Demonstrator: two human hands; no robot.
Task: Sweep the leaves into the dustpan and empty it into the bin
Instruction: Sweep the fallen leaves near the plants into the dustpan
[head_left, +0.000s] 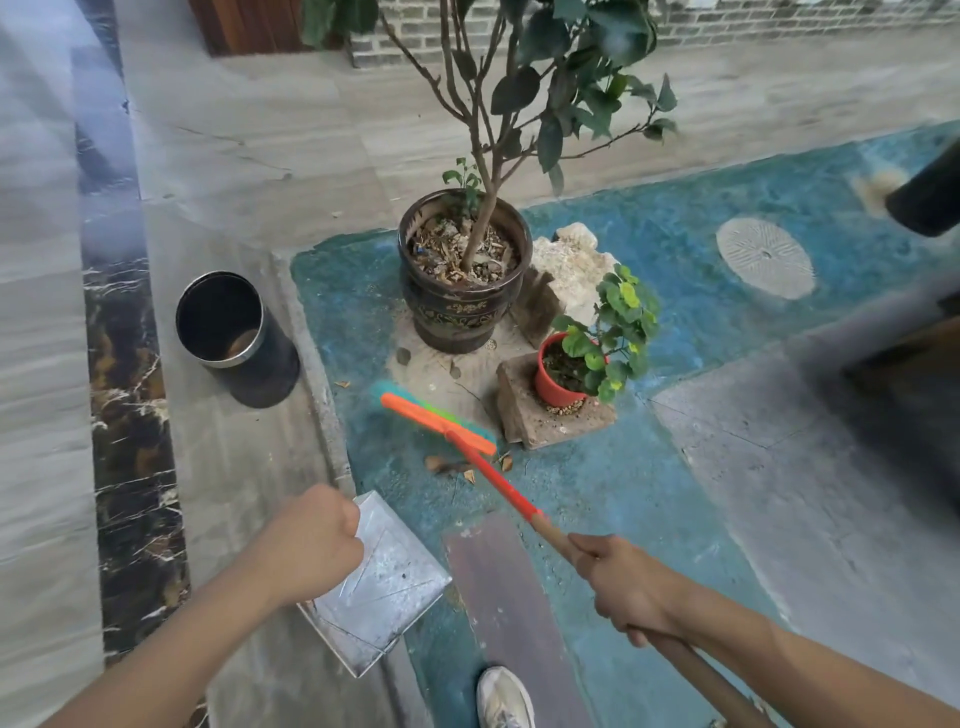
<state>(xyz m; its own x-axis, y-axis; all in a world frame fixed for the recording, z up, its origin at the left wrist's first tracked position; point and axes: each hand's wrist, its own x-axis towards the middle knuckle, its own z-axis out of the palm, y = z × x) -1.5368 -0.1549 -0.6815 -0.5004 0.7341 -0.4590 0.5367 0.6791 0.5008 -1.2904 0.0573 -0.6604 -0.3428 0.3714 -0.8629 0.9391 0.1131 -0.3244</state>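
Observation:
My right hand (621, 584) grips the wooden handle of a broom (498, 480). Its orange head with green and blue bristles rests on the blue floor below the big pot. A few dry brown leaves (447, 464) lie just in front of the broom head, and one more leaf (343, 384) sits nearer the bin. My left hand (311, 540) is closed around the handle of a metal dustpan (382, 587), held low over the floor's stone edge; the handle itself is hidden by the fist. The black cylindrical bin (236, 338) stands open to the upper left.
A large dark pot with a small tree (465, 283) stands beyond the broom, with a pale rock (569, 265) and a red pot on a stone block (558, 387) to its right. A dark plank (506, 597) and my shoe (504, 696) are below.

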